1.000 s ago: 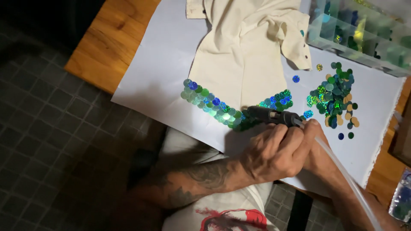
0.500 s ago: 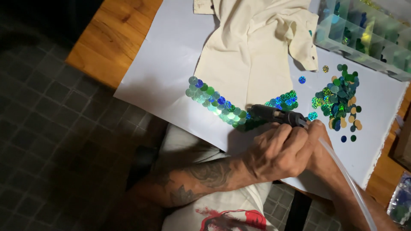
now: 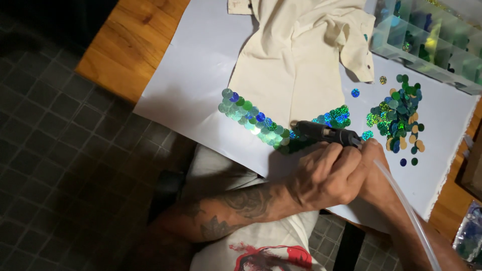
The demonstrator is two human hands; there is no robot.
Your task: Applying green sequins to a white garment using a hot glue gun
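We clench both hands, left hand over right hand, round the black glue gun to steady its nozzle at the cream garment's sequinned hem, loose sequins kept near on the white paper.

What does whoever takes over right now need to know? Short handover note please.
Left hand and right hand are both wrapped round the black glue gun, its nozzle at the lower edge of the cream fabric piece.
A clear glue stick trails from the gun's rear.
Done: sequin row along the hem's left part, and a patch near the nozzle's right.
Left: the stretch around the nozzle looks unfinished; loose sequin pile sits on the white paper, right of the fabric.
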